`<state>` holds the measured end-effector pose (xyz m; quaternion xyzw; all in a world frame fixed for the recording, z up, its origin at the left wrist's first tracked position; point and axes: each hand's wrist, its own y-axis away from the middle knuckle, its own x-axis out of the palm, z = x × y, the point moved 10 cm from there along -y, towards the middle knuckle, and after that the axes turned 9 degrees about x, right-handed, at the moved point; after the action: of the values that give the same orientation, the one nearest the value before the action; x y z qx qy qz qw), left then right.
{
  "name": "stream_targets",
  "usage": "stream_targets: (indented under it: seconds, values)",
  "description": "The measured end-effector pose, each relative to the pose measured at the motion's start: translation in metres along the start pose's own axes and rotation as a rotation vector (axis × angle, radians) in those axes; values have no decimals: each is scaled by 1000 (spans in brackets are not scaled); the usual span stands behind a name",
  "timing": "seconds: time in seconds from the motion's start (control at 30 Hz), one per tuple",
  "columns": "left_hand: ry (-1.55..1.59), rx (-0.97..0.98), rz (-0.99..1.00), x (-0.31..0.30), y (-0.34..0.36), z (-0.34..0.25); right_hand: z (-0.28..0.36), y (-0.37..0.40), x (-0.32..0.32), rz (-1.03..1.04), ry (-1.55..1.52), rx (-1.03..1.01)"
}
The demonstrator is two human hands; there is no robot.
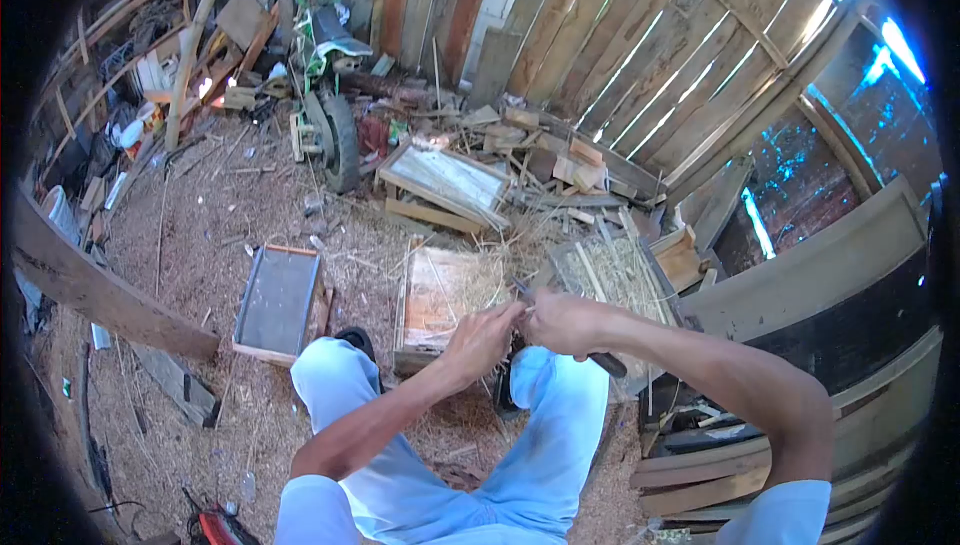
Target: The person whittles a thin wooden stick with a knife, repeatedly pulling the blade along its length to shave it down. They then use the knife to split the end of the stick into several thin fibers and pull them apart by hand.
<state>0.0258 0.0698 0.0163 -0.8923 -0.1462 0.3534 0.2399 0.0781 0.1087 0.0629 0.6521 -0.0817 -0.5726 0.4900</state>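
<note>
Both hands meet above my knees, in front of a shallow wooden box [428, 290] with straw at its right side. My left hand [484, 342] is closed, its fingertips pressed together on something too small to make out. Close against it, my right hand [562, 325] wraps round a dark tool [608, 364], whose end sticks out below the palm. A thin dark tip of the tool shows above the right fingers. Thin straw-like strands lie around the fingers.
A dark-topped box [279, 300] sits left of my feet. To the right lies a straw-covered board [615, 275]. Ahead are a framed panel [445, 180], scrap wood [580, 170] and a green bike [330, 85]. A curved plank [110, 290] crosses the left; stacked boards [720, 485] stand right.
</note>
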Motion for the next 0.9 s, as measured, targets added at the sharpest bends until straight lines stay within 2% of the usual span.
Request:
stream_targets:
  seconds: [0.1,0.23,0.33,0.4,0.43,0.57,0.6,0.63,0.73,0.83,0.87,0.9]
  values:
    - [59,35,-75,-7,-1,-5,0,-3,-1,-15,-36,9]
    - [62,4,-26,-2,-3,-4,2,-4,0,-18,-63,-4]
    - [-4,20,-73,-4,-9,6,12,-6,-3,-62,118,-154]
    - [-65,-2,-88,-4,-8,10,8,-11,-12,-122,23,-92]
    - [-113,10,-116,-15,-16,8,8,-11,-21,-161,-90,-113]
    - [-169,43,-142,-26,-28,17,15,-20,-31,-309,-130,-194]
    - [-85,-39,-116,-30,-28,23,18,-25,-36,-367,-126,-227]
    - [-94,-35,-125,-31,-28,25,19,-28,-35,-374,-119,-235]
    - [-36,40,-190,-40,-24,24,29,-27,-36,-577,-282,-416]
    - [-12,26,-198,-40,-23,27,20,-36,-26,-590,-399,-348]
    - [-25,-19,-144,-35,-22,33,22,-30,-27,-677,-433,-437]
    - [-27,-32,-163,-39,-22,33,25,-30,-24,-667,-415,-448]
